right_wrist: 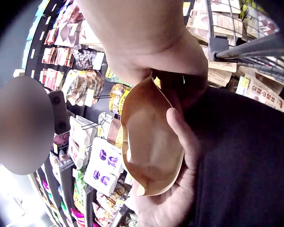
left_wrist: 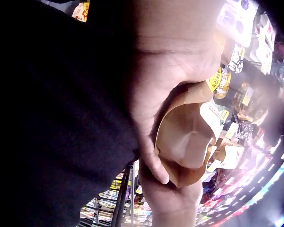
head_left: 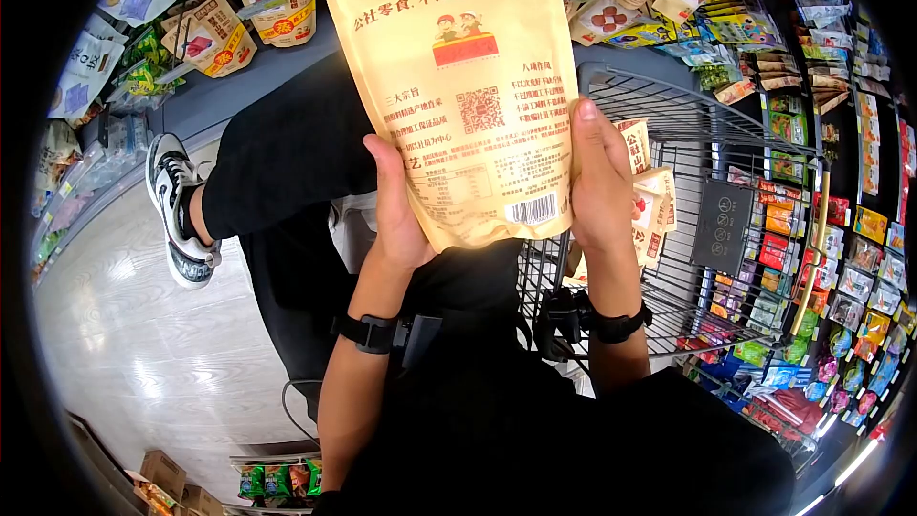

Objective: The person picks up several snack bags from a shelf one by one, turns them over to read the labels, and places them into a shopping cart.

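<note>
Both hands hold a tan stand-up snack pouch (head_left: pixel 468 134) up in front of the body, its printed back turned to the head camera, with a QR code and a barcode showing. The left hand (head_left: pixel 399 215) grips its lower left edge, thumb on the near side. At the opposite edge the right hand (head_left: pixel 604 191) grips it the same way; the other fingers of both hands are hidden behind the pouch. From below, the wrist views show the pouch's folded bottom (left_wrist: pixel 184 137), with the right hand's thumb (right_wrist: pixel 182 130) along its side.
A wire shopping cart (head_left: pixel 659 311) stands at the right, with several tan packs (head_left: pixel 654 196) in it. Hanging snack bags (head_left: pixel 208 33) line the shelf ahead, and racks of small packets (head_left: pixel 860 268) rise at the right. One sneaker (head_left: pixel 181 210) is at the left, over pale flooring (head_left: pixel 124 325).
</note>
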Motion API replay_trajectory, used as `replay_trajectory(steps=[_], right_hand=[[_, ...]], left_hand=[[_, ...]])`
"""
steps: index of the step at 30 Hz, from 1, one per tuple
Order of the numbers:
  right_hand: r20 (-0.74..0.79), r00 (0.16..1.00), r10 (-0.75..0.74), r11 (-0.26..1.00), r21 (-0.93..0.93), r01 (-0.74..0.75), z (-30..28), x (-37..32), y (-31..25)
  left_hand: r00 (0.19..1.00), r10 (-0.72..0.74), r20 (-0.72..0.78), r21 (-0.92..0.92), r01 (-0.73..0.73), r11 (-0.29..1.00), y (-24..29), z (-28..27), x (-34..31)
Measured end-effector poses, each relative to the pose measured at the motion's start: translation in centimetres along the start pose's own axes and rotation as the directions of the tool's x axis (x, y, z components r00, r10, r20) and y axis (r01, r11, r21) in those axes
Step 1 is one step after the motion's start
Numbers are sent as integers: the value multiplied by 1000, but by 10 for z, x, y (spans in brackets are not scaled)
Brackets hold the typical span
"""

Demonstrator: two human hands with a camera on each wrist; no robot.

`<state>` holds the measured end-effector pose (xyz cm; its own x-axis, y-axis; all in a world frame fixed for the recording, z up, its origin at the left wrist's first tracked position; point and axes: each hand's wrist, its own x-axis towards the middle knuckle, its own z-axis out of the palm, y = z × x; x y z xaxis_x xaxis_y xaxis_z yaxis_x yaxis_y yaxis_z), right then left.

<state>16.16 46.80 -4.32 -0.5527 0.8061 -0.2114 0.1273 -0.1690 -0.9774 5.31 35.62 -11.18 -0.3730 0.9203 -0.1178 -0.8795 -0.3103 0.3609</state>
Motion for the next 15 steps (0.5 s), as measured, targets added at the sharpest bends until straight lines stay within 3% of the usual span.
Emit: replay_trajectory(steps=[4,15], right_hand=[[9,1000,-12,1000,8,12,0,0,0],[6,1000,-3,1000,13,3,0,0,-2]], left_hand=[[998,11,-58,27,-10,1000,-1,1,1],[1000,1,-28,-7,-1,1000,-2,0,2]])
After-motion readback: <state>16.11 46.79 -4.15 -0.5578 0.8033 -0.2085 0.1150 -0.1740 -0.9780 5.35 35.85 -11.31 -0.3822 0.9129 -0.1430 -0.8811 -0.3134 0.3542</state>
